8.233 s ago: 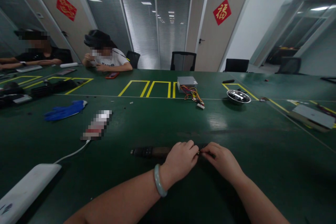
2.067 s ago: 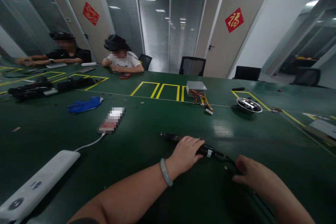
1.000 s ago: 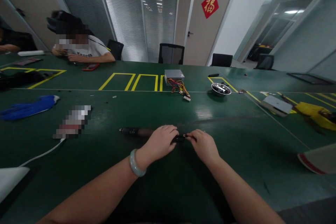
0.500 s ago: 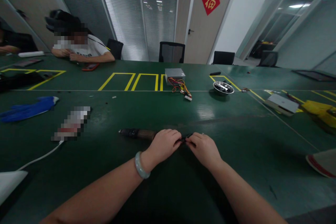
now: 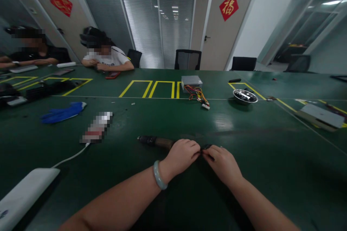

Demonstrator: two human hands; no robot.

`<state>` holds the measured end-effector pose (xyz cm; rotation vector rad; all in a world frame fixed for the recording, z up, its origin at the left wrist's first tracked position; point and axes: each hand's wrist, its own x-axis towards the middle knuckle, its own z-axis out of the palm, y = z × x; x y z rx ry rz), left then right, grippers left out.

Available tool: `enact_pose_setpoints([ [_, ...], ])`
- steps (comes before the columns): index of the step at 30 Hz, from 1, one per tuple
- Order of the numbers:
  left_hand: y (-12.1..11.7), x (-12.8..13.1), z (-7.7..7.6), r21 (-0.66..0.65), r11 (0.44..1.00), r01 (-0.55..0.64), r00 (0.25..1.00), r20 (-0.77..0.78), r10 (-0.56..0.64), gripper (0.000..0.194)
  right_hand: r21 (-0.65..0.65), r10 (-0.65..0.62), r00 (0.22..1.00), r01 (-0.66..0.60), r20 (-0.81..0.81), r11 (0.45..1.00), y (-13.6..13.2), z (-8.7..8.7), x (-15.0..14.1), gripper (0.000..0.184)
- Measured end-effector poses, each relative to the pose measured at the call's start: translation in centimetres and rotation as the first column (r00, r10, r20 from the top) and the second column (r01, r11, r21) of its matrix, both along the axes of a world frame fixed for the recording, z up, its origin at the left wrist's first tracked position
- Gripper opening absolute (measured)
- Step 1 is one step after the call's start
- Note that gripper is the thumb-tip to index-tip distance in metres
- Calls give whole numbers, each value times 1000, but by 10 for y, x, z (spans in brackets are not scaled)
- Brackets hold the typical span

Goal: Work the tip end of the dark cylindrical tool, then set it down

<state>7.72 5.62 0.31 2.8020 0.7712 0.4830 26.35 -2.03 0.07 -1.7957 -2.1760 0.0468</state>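
A long dark cylindrical tool [image 5: 158, 142] with a brownish barrel and a narrow tip lies on the green table, pointing left. My left hand [image 5: 183, 155], with a pale bangle at the wrist, is closed at the tool's right part and covers it. Just beside it, my right hand [image 5: 223, 164] pinches a small dark piece [image 5: 207, 147] at the tool's right end. The fingertips of both hands nearly meet there. My fingers hide most of this piece, so its kind and whether it joins the tool cannot be made out.
A power supply with coloured wires [image 5: 192, 81] and a metal bowl [image 5: 245, 96] stand farther back. To the left lie a blue glove [image 5: 63, 112], a blurred-out phone-like object [image 5: 97, 128] on a white cable, and a white device [image 5: 28, 198]. Two people sit across the table.
The view has swung left, so everything appears farther right and the white device shows more fully. Both hands stay closed at the tool's right end, with only slight finger movement.
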Motion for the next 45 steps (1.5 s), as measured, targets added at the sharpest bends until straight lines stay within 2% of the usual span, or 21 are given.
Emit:
enact_pose_setpoints([
  [7,0,0,0,63,998,-5,1000,-27,7,8,-15,22,999,-22,-35,1000,4,-1,0,22],
  [12,-1,-1,-1,84,996,-20,999,-37,23,10,16,15,987,-12,-163,1000,6,-6,1,23],
  [16,-2,-2,0,77,997,-13,1000,-19,15,13,-37,19,974,-28,-224,999,7,-10,1,22],
  [28,-1,-6,1,54,998,27,998,63,-31,15,-69,-5,968,-12,-251,998,8,-10,1,21],
  [37,-2,-6,2,71,997,35,996,75,-41,21,-88,-18,978,-1,-207,996,11,-9,-1,18],
  [45,-2,-7,4,72,995,69,994,75,-74,16,-82,17,987,-31,-162,996,13,-18,0,18],
])
